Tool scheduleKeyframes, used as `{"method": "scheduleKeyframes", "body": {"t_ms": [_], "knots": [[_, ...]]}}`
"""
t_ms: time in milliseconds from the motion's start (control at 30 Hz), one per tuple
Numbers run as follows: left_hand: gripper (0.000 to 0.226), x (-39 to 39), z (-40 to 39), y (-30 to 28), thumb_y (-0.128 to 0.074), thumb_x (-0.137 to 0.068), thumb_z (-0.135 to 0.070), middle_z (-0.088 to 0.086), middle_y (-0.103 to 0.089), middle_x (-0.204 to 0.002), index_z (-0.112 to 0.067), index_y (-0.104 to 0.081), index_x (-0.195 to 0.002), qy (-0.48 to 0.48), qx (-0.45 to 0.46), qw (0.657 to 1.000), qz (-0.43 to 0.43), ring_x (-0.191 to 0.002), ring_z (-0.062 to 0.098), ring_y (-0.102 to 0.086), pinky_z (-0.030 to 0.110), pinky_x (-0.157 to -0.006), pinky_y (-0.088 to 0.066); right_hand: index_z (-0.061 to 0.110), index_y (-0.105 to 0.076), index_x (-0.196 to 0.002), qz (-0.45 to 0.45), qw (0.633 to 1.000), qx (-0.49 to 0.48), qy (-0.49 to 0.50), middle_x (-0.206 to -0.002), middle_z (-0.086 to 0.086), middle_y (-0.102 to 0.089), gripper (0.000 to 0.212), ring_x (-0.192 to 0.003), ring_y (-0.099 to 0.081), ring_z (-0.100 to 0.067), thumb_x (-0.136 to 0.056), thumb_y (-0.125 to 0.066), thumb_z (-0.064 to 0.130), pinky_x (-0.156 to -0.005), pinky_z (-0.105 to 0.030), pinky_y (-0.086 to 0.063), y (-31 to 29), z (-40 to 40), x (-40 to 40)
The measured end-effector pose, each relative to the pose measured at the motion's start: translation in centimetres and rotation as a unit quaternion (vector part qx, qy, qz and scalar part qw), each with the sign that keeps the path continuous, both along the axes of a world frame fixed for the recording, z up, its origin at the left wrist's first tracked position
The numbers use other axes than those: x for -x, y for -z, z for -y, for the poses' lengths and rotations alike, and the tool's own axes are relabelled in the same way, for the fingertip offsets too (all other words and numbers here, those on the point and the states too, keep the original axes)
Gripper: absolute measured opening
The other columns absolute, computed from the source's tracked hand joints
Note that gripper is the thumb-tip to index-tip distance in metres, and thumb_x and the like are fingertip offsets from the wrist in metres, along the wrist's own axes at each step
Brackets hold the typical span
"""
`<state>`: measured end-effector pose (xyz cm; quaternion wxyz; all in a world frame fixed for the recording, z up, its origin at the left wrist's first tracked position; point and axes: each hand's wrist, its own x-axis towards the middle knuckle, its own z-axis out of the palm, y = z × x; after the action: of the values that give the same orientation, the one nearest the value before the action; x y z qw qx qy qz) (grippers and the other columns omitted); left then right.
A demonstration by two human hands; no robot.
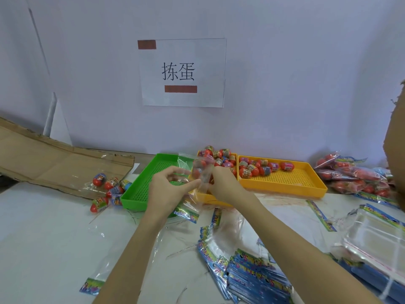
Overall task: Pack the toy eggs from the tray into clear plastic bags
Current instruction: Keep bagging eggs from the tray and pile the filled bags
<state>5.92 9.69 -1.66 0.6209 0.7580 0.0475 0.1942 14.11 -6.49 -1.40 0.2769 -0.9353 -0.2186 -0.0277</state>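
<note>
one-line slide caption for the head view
Both hands hold a clear bag open over green and yellow trays.

A plain pale wall point(285, 62) with a faint lilac cast fills the upper half of the view, evenly lit. A white paper sign point(183, 72) hangs on it, printed with two dark characters and two reddish-brown bars. Below lies a white surface point(43, 233). Flattened brown cardboard point(54, 163) leans at the left against the wall, and more cardboard point(396, 150) edges in at the right.
</note>
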Motion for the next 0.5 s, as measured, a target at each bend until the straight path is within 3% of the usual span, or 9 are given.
{"method": "scheduleKeyframes", "body": {"t_ms": [67, 100, 167, 200, 367, 500], "knots": [[0.034, -0.1, 0.1, 0.1, -0.099, -0.07, -0.022, 0.01, -0.077, -0.096, -0.022, -0.078, -0.096, -0.005, -0.015, 1.0, 0.001, -0.071, 0.029, -0.078, 0.053, -0.072, -0.066, 0.026, -0.066, -0.094, 0.021, 0.998, -0.06, 0.018, -0.093, 0.008, -0.061, 0.008, -0.083, -0.056, -0.011, -0.101, -0.065, 0.022, -0.069, -0.021, -0.043, 0.4, 0.5, 0.5], [0.034, -0.2, 0.1, 0.1, -0.099, -0.069, -0.023, 0.008, -0.078, -0.095, -0.022, -0.077, -0.096, -0.008, -0.021, 1.0, 0.001, -0.069, 0.029, -0.078, 0.054, -0.073, -0.065, 0.024, -0.067, -0.106, 0.033, 0.995, -0.091, 0.028, -0.097, 0.006, -0.06, 0.007, -0.087, -0.057, -0.013, -0.103, -0.061, 0.022, -0.076, -0.024, -0.046, 0.8, 1.0, 0.8], [0.034, -0.2, 0.4, 0.1, -0.099, -0.068, -0.024, 0.003, -0.078, -0.09, -0.024, -0.077, -0.094, -0.011, -0.036, 0.999, 0.001, -0.068, 0.027, -0.078, 0.055, -0.073, -0.065, 0.018, -0.058, -0.14, 0.067, 0.986, -0.139, 0.059, -0.116, -0.002, -0.057, 0.035, -0.1, -0.057, -0.017, -0.105, -0.057, 0.023, -0.089, -0.029, -0.048, 1.2, 2.0, 1.8], [0.033, -0.2, 0.5, 0.1, -0.099, -0.068, -0.024, 0.001, -0.079, -0.087, -0.025, -0.077, -0.093, -0.011, -0.044, 0.999, 0.002, -0.068, 0.026, -0.077, 0.055, -0.073, -0.065, 0.019, -0.053, -0.146, 0.092, 0.98, -0.162, 0.074, -0.12, -0.002, -0.055, 0.042, -0.1, -0.057, -0.017, -0.105, -0.057, 0.024, -0.09, -0.029, -0.049, 1.3, 2.5, 2.4], [0.036, 0.1, 1.3, -0.1, -0.098, -0.07, -0.03, -0.01, -0.079, -0.084, -0.029, -0.075, -0.098, 0.016, -0.096, 0.995, 0.019, -0.065, 0.02, -0.076, 0.052, -0.078, -0.064, 0.025, -0.051, -0.119, 0.192, 0.917, -0.34, 0.079, -0.104, 0.004, -0.061, 0.034, -0.09, -0.064, -0.011, -0.095, -0.074, 0.018, -0.069, -0.023, -0.055, 1.5, 4.3, 5.3], [0.038, 0.6, 2.3, -0.2, -0.097, -0.072, -0.031, -0.013, -0.077, -0.085, -0.032, -0.075, -0.102, 0.048, -0.153, 0.985, 0.06, -0.057, 0.014, -0.07, 0.04, -0.072, -0.061, 0.018, -0.061, -0.12, 0.248, 0.89, -0.379, 0.052, -0.113, 0.002, -0.062, 0.031, -0.101, -0.065, -0.013, -0.094, -0.077, 0.013, -0.073, -0.02, -0.056, 0.5, 5.3, 6.7]]}}
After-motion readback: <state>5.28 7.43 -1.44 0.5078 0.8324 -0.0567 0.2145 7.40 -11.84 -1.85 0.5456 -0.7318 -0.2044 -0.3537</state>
